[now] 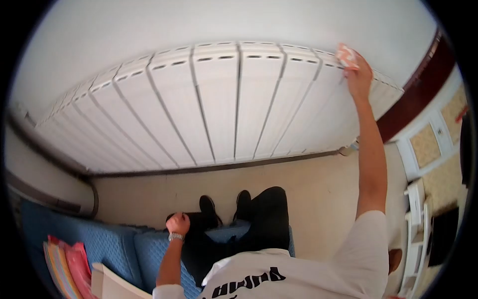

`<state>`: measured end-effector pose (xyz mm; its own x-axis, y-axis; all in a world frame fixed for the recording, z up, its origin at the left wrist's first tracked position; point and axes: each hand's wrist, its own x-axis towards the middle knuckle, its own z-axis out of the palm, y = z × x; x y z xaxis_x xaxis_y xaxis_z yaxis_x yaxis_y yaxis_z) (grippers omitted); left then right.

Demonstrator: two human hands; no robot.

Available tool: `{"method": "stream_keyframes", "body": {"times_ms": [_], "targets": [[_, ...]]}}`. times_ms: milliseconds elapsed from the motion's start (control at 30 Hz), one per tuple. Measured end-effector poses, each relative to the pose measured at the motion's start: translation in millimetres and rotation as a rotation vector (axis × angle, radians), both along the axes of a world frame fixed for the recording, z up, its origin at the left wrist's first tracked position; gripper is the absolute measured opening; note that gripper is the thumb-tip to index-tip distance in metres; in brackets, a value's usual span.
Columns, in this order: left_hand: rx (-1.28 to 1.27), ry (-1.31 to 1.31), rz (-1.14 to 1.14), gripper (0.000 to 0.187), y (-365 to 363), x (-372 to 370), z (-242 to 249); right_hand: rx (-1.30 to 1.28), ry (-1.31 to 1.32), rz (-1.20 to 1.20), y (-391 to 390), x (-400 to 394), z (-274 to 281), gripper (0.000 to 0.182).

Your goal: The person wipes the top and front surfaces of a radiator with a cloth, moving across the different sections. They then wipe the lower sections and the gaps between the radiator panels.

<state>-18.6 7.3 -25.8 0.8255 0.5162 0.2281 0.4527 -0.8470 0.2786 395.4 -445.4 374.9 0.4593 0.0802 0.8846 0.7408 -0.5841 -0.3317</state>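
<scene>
My right hand (361, 77) is closed on a crumpled orange-and-white cloth (347, 57). The arm reaches out, and the cloth lies against the top edge of a long white radiator (259, 89), near its right end. Down by my knee, my left hand (178, 224) is curled into a fist with a watch (176, 236) on the wrist. Nothing shows in that fist, and it rests on or just above my dark trouser leg.
I sit on a blue quilted sofa (114, 244). Pink and striped fabric (67, 264) and an open cardboard box (112, 284) lie at left. A white shelf unit (414, 234) and a dark red door frame (416, 94) stand at right. Pale floor (318, 199) separates sofa and radiator.
</scene>
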Motion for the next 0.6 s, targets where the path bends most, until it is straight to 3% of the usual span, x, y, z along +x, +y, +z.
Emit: {"method": "stream_keyframes", "body": {"times_ms": [67, 133, 267, 333, 467, 600], "targets": [[0.029, 0.011, -0.075, 0.016, 3, 1, -7, -0.033, -0.048, -0.009, 4, 6, -3, 0.031], [0.026, 0.015, -0.068, 0.016, 2, 0, -12, -0.168, -0.306, -0.207, 6, 3, -4, 0.039], [0.012, 0.023, -0.077, 0.018, -3, 1, -3, -0.164, -0.270, -0.178, 28, -21, -11, 0.044], [0.013, 0.029, -0.068, 0.021, -2, 1, -5, -0.320, -0.391, -0.314, 45, -33, -19, 0.048], [-0.013, 0.039, -0.069, 0.021, -2, -2, -2, -0.341, -0.450, -0.414, 69, -42, -47, 0.047], [-0.085, -0.002, 0.012, 0.022, 0, -12, 15, -0.413, -0.530, -0.342, 78, -47, -38, 0.047]]}}
